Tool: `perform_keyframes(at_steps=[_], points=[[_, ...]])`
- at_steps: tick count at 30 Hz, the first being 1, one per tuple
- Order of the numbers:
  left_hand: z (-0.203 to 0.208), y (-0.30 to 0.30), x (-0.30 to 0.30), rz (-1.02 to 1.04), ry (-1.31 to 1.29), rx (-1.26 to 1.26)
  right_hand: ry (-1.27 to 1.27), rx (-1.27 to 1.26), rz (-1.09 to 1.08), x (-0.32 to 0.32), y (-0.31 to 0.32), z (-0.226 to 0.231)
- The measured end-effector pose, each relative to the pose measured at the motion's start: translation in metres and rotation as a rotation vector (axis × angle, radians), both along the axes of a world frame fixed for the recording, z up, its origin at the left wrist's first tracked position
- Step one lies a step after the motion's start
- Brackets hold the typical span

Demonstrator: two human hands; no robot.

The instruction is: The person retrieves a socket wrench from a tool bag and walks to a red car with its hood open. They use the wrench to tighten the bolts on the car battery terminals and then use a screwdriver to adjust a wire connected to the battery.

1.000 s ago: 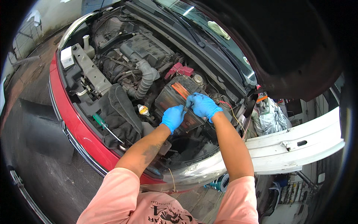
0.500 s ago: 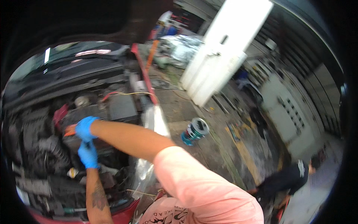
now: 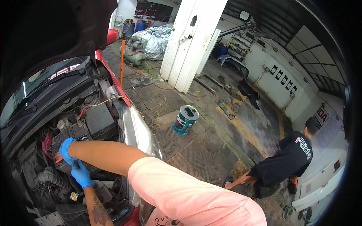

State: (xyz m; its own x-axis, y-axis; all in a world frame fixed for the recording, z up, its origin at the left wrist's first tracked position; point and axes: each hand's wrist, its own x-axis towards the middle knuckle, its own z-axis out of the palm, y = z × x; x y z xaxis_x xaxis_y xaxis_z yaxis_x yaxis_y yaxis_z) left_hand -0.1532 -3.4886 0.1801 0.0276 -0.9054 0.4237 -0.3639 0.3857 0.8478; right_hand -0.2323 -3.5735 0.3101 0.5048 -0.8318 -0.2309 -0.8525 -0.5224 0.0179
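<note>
Both my hands wear blue gloves and are close together over the engine bay of a red car. My right hand (image 3: 67, 150) reaches across from the right, fingers curled down beside an orange piece (image 3: 58, 157) whose kind I cannot make out. Just below it, my left hand (image 3: 82, 174) is closed, its fingertips up against the right hand. Whatever lies between them is hidden. A black car battery (image 3: 77, 132) sits just beyond the right hand, with a red cover (image 3: 46, 146) at its left. A ribbed air hose (image 3: 52, 177) runs left of my left hand.
The raised hood (image 3: 56, 26) hangs overhead. Right of the headlight (image 3: 141, 132), a teal bucket (image 3: 184, 122) stands on the tiled floor. A white pillar (image 3: 190, 41) rises behind it. A person in black (image 3: 283, 160) bends down at the right. An orange pole (image 3: 122, 60) stands by the fender.
My view has swung toward the right, so the engine bay and hands appear farther left. Both hands stay together beside the orange piece. The person in black shows more fully.
</note>
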Motion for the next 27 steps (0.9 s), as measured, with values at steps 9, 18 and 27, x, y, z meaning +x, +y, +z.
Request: perform_keyframes(at_steps=[9, 18, 27], points=[[0.015, 0.009, -0.004, 0.008, -0.074, 0.005, 0.112, 0.018, 0.025, -0.001, -0.002, 0.002], [-0.001, -0.002, 0.006, -0.012, -0.076, 0.006, 0.042, -0.066, -0.064, -0.002, 0.026, 0.025], [0.012, 0.005, 0.001, 0.043, -0.126, -0.015, -0.071, 0.043, -0.09, -0.011, 0.037, 0.042]])
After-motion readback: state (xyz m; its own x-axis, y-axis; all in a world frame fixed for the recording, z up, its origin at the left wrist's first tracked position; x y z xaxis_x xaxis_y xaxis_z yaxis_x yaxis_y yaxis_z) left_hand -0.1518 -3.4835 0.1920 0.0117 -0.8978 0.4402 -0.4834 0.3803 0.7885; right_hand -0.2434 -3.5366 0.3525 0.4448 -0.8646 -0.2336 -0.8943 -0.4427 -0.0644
